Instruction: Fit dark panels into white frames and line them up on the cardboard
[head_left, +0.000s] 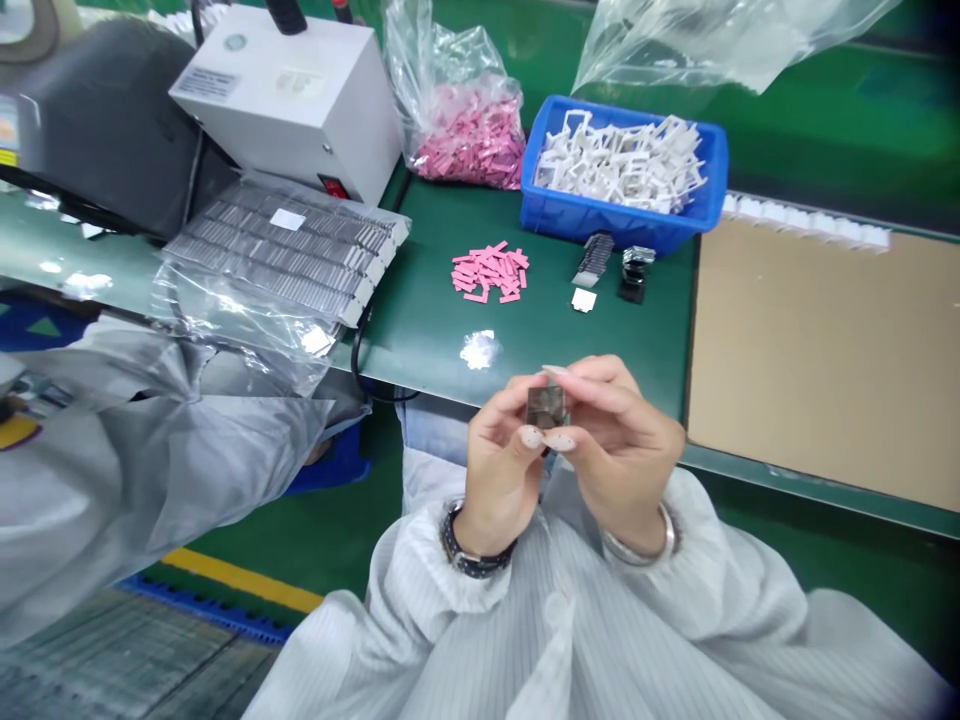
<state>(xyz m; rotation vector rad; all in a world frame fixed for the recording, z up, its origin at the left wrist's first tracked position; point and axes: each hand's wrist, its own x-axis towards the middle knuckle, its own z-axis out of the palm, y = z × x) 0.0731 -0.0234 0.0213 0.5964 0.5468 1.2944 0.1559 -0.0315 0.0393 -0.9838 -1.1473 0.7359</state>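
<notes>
Sm. dark metal block (545,407) — squarish; dull

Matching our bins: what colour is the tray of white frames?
The plastic tray is bright blue, clearest in the head view.

The left hand (501,470) and right hand (619,450) close around a small dark block (545,407), their fingers hiding most of it, so its full shape cannot be told. A dark stack (634,272) on the table (420,300) is too small to make out. The pieces in the plastic bag (469,120) blur together, and the top edge cuts the bag off. Another person's sleeve (150,470) runs off the left edge, a clear plastic sheet (720,40) off the top, and a cardboard sheet (825,360) off the right.
</notes>
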